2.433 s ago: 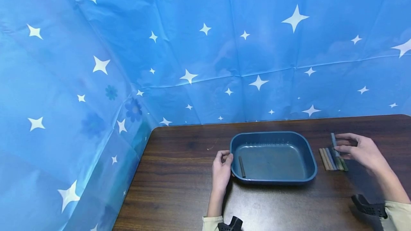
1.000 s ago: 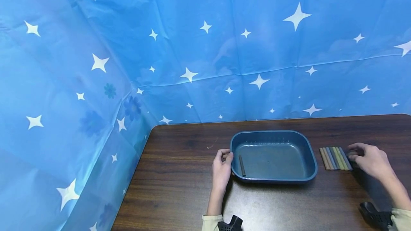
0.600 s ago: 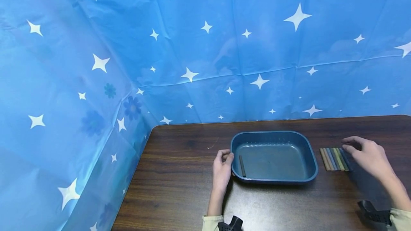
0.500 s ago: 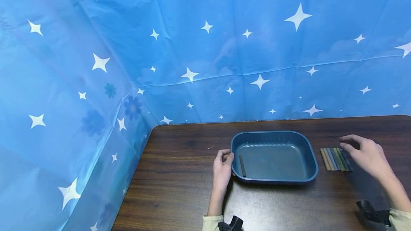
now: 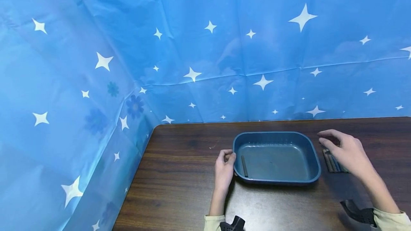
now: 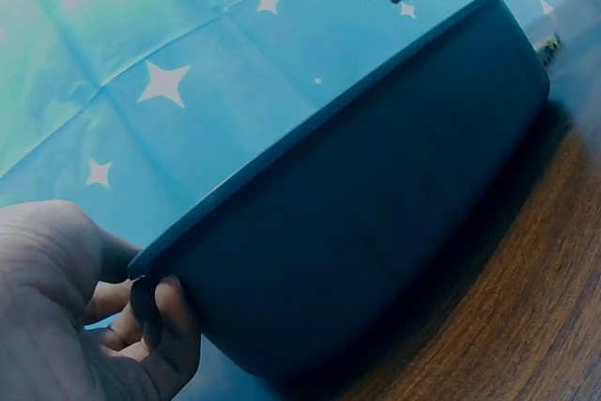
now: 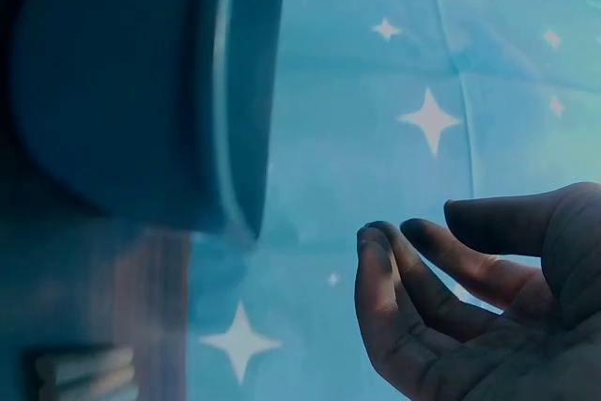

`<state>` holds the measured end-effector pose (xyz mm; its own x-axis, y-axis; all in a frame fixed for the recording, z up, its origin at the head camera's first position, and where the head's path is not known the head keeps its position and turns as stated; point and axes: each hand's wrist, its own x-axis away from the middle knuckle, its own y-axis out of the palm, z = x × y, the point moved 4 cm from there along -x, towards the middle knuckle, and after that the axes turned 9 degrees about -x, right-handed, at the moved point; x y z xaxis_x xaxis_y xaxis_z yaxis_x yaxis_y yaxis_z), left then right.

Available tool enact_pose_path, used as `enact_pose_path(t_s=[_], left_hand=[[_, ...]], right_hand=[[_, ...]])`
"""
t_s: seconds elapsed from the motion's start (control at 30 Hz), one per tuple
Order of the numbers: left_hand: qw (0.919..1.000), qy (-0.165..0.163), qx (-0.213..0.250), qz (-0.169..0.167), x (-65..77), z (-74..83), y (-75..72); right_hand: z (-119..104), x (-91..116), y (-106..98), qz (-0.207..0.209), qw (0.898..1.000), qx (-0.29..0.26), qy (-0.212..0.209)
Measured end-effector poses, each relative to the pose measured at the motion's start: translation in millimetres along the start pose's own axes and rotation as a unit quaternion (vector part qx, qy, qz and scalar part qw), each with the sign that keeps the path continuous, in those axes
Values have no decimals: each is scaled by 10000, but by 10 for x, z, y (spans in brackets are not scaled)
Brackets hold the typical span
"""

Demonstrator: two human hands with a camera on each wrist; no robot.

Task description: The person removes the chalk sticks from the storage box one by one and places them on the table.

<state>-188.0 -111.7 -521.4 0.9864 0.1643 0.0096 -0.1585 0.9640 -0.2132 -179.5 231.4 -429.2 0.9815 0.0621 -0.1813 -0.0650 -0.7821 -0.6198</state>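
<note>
My left hand [image 5: 223, 170] grips the left rim of a dark blue rectangular tub [image 5: 277, 181], which stands on the table. In the left wrist view, the thumb and fingers of that hand [image 6: 56, 307] curl round the rim's corner. Inside the tub, near its left wall, lies one dark thin stick [image 5: 244, 166]. Right of the tub is a side-by-side row of coloured chalk-like sticks [image 5: 330, 162], partly hidden by my right hand [image 5: 348, 150]. That hand is raised over the row, thumb and fingers apart with nothing between them, as the right wrist view also shows.
Dark brown wood-grain table [image 5: 179, 174] under everything, its back edge against a blue star-printed cloth [image 5: 224, 56]. The cloth also hangs along the table's left side. Black wrist mounts [image 5: 358, 212] sit at both sleeves.
My right hand set a bluish stick down at the row's right end, let go, then lifted and moved left over the row towards the tub. The left hand keeps its grip on the rim.
</note>
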Motion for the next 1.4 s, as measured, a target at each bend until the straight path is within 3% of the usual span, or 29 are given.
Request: enact_pose_path(t_s=[0.3, 0.67, 1.03, 1.4], left_hand=[[9998, 55, 182, -68, -2, -4, -2], [9997, 34, 239, -72, 2, -2, -43], [9994, 107, 313, -124, -7, 6, -19], [9994, 20, 317, -119, 7, 4, -44]], right_hand=[[-268, -77, 164, 58, 9995, -79, -299], [-439, -194, 476, -353, 9980, -447, -265], [-541, -297, 812, -822, 9912, -1031, -69], [-577, -320, 1294, -1079, 9810, -1592, 258]])
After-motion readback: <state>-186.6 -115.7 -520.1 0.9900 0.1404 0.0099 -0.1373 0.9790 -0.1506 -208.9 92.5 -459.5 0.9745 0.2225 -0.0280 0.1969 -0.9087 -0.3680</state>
